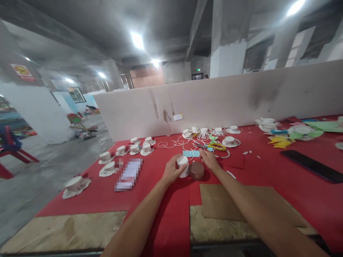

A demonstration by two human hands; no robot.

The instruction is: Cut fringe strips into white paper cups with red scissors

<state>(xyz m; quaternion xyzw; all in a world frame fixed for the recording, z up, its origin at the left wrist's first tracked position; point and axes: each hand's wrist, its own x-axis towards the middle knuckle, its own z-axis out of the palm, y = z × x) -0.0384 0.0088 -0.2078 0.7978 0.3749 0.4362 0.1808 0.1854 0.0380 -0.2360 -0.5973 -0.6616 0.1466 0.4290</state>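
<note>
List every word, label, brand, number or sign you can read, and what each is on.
No words or numbers are readable.
Wall sign at left: yellow symbol, any lettering too blurred.
Green sign at the back: too small.
Pixelated rectangle on the red table: unreadable.

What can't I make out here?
Head view: markings on the pixelated rectangle, blurred.
Head view: left side of the white cup, covered by the left hand.
Head view: whether the right hand holds anything; it blocks its own grip.
Head view: rest of the green sheet, cut by the right edge.
</note>
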